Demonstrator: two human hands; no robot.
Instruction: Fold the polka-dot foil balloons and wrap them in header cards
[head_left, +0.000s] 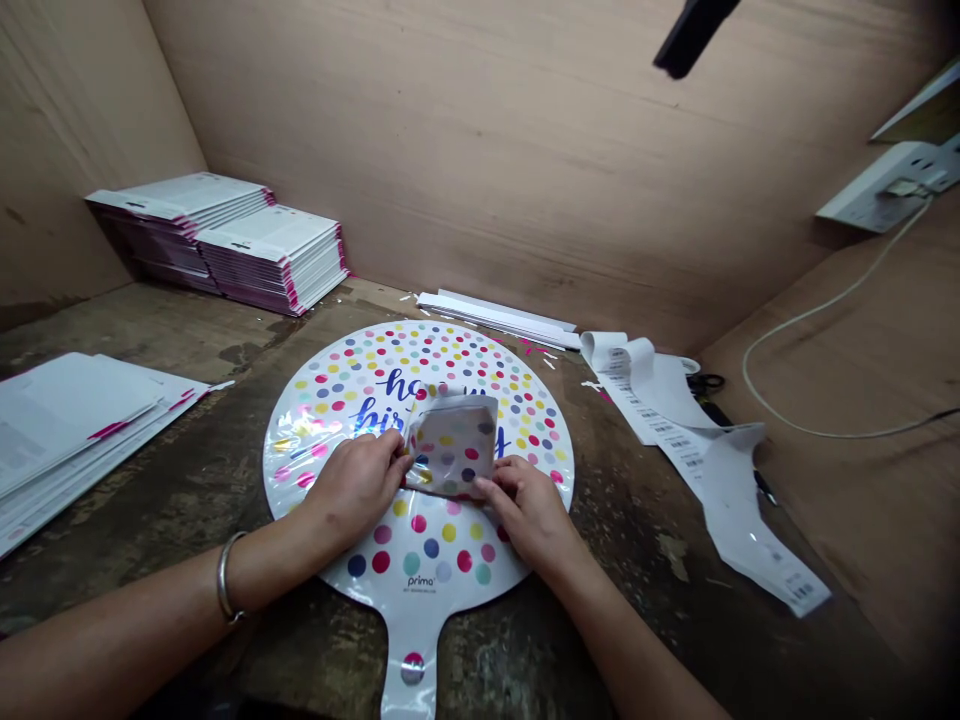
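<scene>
A round white foil balloon (416, 565) with coloured dots, blue lettering and a long tail lies flat on the worktable. Over its middle, a small folded piece of dotted foil (454, 445) is held up, covering part of the lettering. My left hand (360, 485) pinches the left edge of this folded piece between thumb and fingers. At its lower right corner, my right hand (529, 505) grips with thumb and forefinger. Whether the folded piece is a separate balloon cannot be made out.
Stacked white and pink packets (262, 250) stand at the back left, with more flat packets (82, 430) at the left. White strips (495, 315) lie along the back wall. A curling strip of barcode labels (690, 450) and black scissors (705, 382) are at the right, below a socket (885, 185) with a cable.
</scene>
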